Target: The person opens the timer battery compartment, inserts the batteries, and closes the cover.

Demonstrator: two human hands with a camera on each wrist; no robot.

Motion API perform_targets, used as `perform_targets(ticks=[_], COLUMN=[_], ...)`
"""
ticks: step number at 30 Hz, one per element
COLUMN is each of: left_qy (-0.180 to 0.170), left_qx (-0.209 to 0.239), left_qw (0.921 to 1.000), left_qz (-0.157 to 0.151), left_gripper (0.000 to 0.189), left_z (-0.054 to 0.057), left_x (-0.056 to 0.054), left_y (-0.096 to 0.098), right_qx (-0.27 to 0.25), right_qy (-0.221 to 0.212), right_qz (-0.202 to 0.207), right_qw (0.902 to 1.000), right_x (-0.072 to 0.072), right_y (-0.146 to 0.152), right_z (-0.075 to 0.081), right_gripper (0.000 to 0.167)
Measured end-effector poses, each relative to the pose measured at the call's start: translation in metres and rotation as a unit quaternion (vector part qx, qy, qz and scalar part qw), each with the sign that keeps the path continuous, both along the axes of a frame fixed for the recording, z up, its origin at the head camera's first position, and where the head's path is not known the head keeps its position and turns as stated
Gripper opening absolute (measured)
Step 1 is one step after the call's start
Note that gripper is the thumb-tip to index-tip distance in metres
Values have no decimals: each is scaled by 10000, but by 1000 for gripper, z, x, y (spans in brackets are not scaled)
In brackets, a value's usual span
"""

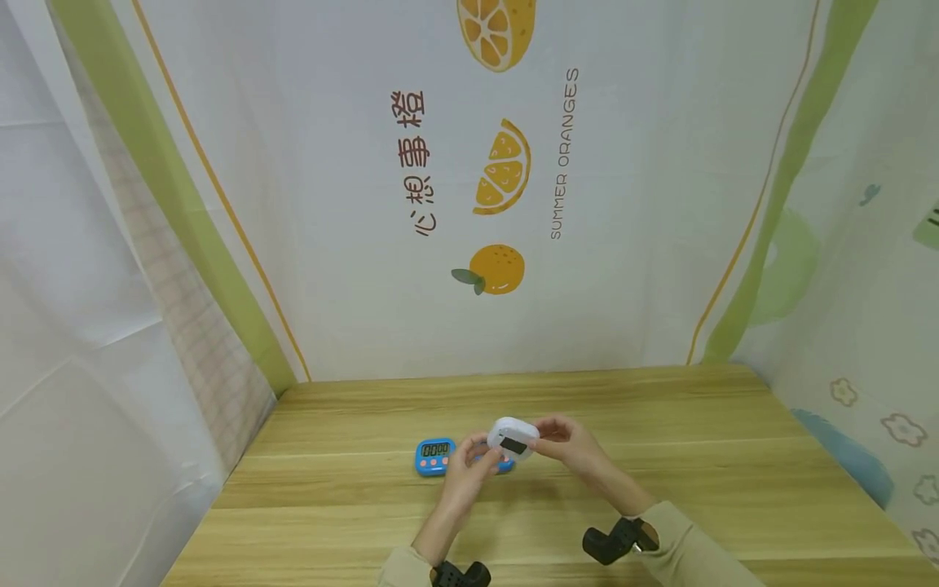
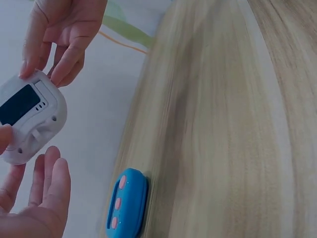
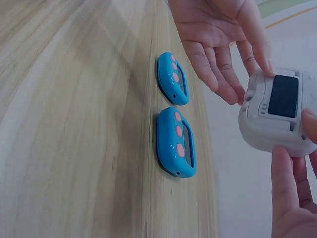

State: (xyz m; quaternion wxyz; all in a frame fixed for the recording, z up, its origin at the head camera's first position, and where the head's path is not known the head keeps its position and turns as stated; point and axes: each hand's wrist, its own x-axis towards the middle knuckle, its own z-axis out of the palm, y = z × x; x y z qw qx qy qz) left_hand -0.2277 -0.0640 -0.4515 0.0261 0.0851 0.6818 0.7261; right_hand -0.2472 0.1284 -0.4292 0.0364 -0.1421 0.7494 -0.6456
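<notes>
Between both hands, above the table, is a white digital timer [image 1: 515, 436], its back turned toward the head camera. A dark rectangle and small slots mark that back in the right wrist view. My left hand [image 1: 464, 477] pinches one end, thumb on the back and fingers beneath. The opposite end is gripped by the thumb and fingers of my right hand [image 1: 575, 447]. A blue timer [image 1: 431, 458] with pink buttons and a digit display lies left of the left hand. Behind the hands, a second blue timer [image 3: 173, 78] is mostly hidden in the head view.
The wood-grain table [image 1: 330, 489] spreads out under the hands. A white curtain [image 1: 352, 310] printed with oranges hangs at its back edge, and more sheeting closes both sides. A black wrist camera [image 1: 614, 541] is strapped to the right wrist, another to the left.
</notes>
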Motion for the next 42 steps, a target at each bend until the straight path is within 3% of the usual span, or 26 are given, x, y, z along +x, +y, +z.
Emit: perform_targets(ticks=[8,11,15,17,22,26,35,38,42], left_qy=[-88,-119,-237,-281,-320,-274,55,242,587], left_qx=[3,-110,-258,-267,-210,-81,441,241,-380], left_qw=[9996,9996,9994,9992,9992,9996,9967,9956,9941], left_qz=[-263,-246,-67,26,142,22,-683,-871,-834], left_gripper=[52,55,64,68,70,71,70,70,68], left_z=[1,13,14,7,5,8,7,2,-7], left_x=[2,7,6,2,0,0,-3,-6,-11], left_y=[4,5,7,7,9,9,10,12,19], right_qx=[482,563,617,517,401,466,413,481,595], right_qy=[536,822,1141,1179,1134,1067,565,540,587], right_qz=[-188,-106,105,252,605,798,1296,1391,1381], right_qw=[9972,9950,9915,9914,9909,9900,9891,9876,9869], right_x=[-3,-3,-1,-1,1,1,-5,-5,-6], right_y=[2,2,1,1,1,3,16,21,29], right_z=[-4,-5,-7,-9,-13,-14,-18,-20,-23], right_gripper=[29,27,24,23,25,32,62,65,66])
